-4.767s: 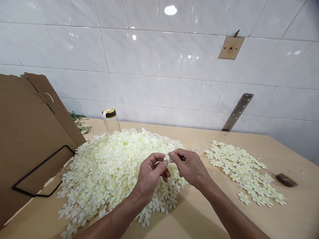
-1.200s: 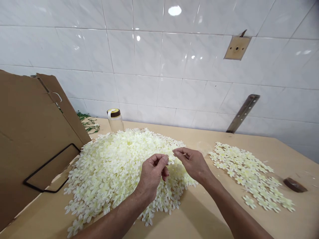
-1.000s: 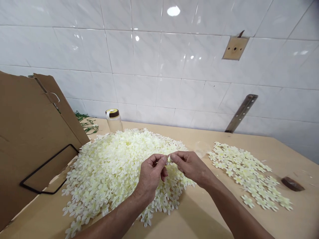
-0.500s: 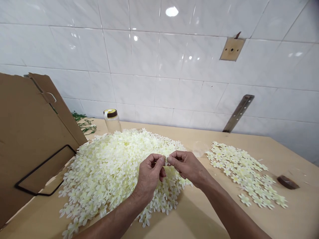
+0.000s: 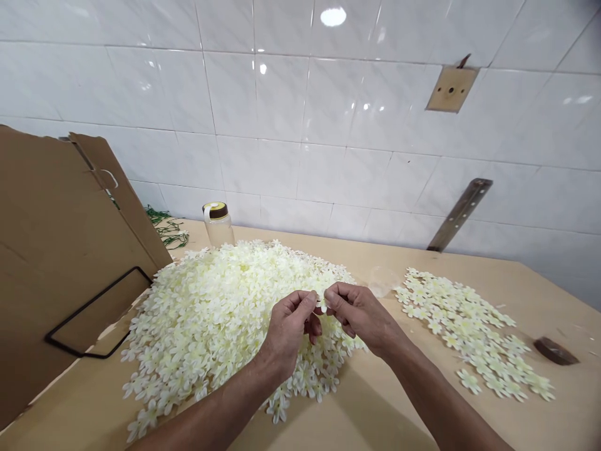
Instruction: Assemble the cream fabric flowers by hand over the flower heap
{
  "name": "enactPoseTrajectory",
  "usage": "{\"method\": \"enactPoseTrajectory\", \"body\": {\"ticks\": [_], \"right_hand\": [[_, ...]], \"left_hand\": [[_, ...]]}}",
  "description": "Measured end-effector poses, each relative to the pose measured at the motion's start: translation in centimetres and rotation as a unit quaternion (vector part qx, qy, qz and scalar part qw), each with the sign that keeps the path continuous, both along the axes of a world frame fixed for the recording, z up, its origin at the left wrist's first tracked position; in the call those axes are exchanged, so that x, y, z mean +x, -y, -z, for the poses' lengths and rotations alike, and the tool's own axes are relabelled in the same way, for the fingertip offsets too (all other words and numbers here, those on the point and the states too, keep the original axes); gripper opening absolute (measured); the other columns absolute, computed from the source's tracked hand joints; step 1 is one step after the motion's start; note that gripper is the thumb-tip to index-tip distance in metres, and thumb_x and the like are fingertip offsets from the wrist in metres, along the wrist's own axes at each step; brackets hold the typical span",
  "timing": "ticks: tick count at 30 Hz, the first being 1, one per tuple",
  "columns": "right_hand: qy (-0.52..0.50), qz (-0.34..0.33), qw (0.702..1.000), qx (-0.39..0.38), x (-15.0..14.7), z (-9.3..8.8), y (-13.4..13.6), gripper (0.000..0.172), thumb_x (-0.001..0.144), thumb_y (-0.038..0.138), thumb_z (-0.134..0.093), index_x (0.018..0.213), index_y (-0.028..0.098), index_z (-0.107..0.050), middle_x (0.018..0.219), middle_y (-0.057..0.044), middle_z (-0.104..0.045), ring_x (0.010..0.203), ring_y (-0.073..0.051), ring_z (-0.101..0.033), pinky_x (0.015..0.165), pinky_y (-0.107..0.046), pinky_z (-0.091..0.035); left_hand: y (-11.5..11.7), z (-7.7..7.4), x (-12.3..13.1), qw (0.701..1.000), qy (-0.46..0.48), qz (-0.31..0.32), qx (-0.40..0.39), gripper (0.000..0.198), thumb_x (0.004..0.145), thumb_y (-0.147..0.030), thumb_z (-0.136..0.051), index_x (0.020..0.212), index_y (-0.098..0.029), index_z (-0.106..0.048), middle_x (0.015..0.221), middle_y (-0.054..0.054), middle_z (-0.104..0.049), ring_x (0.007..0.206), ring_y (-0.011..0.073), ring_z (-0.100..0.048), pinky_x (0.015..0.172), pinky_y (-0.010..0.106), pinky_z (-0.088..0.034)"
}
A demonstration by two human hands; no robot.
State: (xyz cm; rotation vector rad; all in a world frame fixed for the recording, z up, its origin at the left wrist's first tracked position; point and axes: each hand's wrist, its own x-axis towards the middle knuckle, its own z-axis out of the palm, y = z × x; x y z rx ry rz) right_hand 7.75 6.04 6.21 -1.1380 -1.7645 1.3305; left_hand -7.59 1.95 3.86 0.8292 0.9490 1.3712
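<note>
My left hand (image 5: 288,329) and my right hand (image 5: 364,316) meet just in front of the large heap of artificial flowers (image 5: 220,313). Between their fingertips is a small white artificial flower (image 5: 322,304), mostly covered by the fingers. The right thumb and index finger pinch it from the right. On the other side the left thumb and index finger are pressed together at its edge, where a tiny dark bit shows, too small to name. Pale yellow-white petals make up the heap, which spreads under and left of both hands.
Flatter flowers (image 5: 474,332) lie spread at the right, near a brown tape roll (image 5: 556,351). A lidded bottle (image 5: 219,225) and green stems (image 5: 169,230) stand behind the heap. At left are a cardboard box (image 5: 61,250) and a black wire frame (image 5: 89,307). A metal bracket (image 5: 460,215) leans against the tiled wall.
The whole view has shifted slightly, so things appear a little further right. More of the small flower now shows between the fingertips, and the hands remain close together.
</note>
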Motion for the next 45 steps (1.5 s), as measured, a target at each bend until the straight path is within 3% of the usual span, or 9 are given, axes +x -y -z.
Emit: {"method": "enactPoseTrajectory", "body": {"ticks": [9, 13, 18, 24, 31, 36, 45], "right_hand": [[0.007, 0.042, 0.999, 0.005, -0.3, 0.2, 0.0, 0.046, 0.091, 0.059, -0.049, 0.064, 0.022, -0.043, 0.054, 0.004, -0.044, 0.047, -0.011, -0.040, 0.041, -0.022, -0.032], [0.048, 0.064, 0.995, 0.062, -0.4, 0.1, 0.1, 0.048, 0.093, 0.058, -0.047, 0.062, 0.022, -0.041, 0.054, 0.004, -0.043, 0.046, -0.011, -0.040, 0.045, -0.023, -0.033], [0.114, 0.077, 0.979, 0.151, -0.4, -0.1, 0.1, 0.046, 0.094, 0.054, -0.046, 0.062, 0.020, -0.051, 0.052, 0.004, -0.041, 0.047, -0.012, -0.036, 0.049, -0.024, -0.030], [0.147, 0.086, 0.968, 0.185, -0.5, 0.2, 0.0, 0.048, 0.094, 0.053, -0.044, 0.058, 0.021, -0.046, 0.053, 0.004, -0.031, 0.050, -0.013, -0.032, 0.050, -0.025, -0.025], [0.115, 0.134, 0.967, 0.184, -0.4, 0.1, -0.1, 0.045, 0.093, 0.055, -0.047, 0.064, 0.021, -0.052, 0.055, 0.004, -0.036, 0.051, -0.013, -0.033, 0.049, -0.025, -0.026], [0.075, 0.168, 0.974, 0.131, -0.1, -0.1, -0.4, 0.040, 0.089, 0.055, -0.056, 0.073, 0.019, -0.063, 0.054, 0.004, -0.041, 0.047, -0.011, -0.034, 0.046, -0.025, -0.029], [-0.100, 0.123, 0.987, 0.006, 0.5, 0.0, -1.3, 0.040, 0.078, 0.056, -0.071, 0.080, 0.016, -0.068, 0.052, 0.006, -0.042, 0.043, -0.008, -0.035, 0.041, -0.023, -0.032]], "left_hand": [[0.1, -0.5, -0.1, 1.000, 0.015, 0.014, -0.012, 0.029, 0.076, -0.043, -0.073, 0.076, -0.016, -0.061, 0.077, 0.003, -0.064, 0.050, 0.0084, -0.051, 0.046, 0.022, -0.039], [0.0, -0.6, 0.0, 1.000, 0.013, 0.012, -0.014, 0.031, 0.075, -0.044, -0.074, 0.077, -0.016, -0.061, 0.080, 0.004, -0.067, 0.049, 0.0085, -0.052, 0.047, 0.023, -0.040], [-0.1, -0.3, 0.1, 1.000, -0.005, -0.023, 0.001, 0.029, 0.070, -0.033, -0.078, 0.087, -0.017, -0.060, 0.067, -0.001, -0.063, 0.050, 0.0107, -0.053, 0.047, 0.024, -0.042], [-0.1, 0.0, 0.3, 0.998, -0.037, -0.049, 0.019, 0.029, 0.071, -0.033, -0.077, 0.088, -0.017, -0.060, 0.060, -0.002, -0.059, 0.050, 0.0110, -0.052, 0.046, 0.023, -0.043], [-0.2, 0.1, 0.2, 0.998, -0.036, -0.047, 0.007, 0.028, 0.070, -0.034, -0.077, 0.086, -0.017, -0.060, 0.059, -0.004, -0.056, 0.048, 0.0094, -0.050, 0.043, 0.021, -0.041], [-0.3, 0.3, 0.2, 0.998, -0.030, -0.062, -0.005, 0.030, 0.069, -0.034, -0.078, 0.086, -0.017, -0.060, 0.060, -0.005, -0.056, 0.049, 0.0093, -0.051, 0.044, 0.021, -0.041], [-0.5, 0.5, 0.0, 0.997, -0.029, -0.071, -0.002, 0.031, 0.071, -0.035, -0.079, 0.088, -0.017, -0.061, 0.059, -0.004, -0.056, 0.050, 0.0095, -0.052, 0.045, 0.021, -0.040]]}}
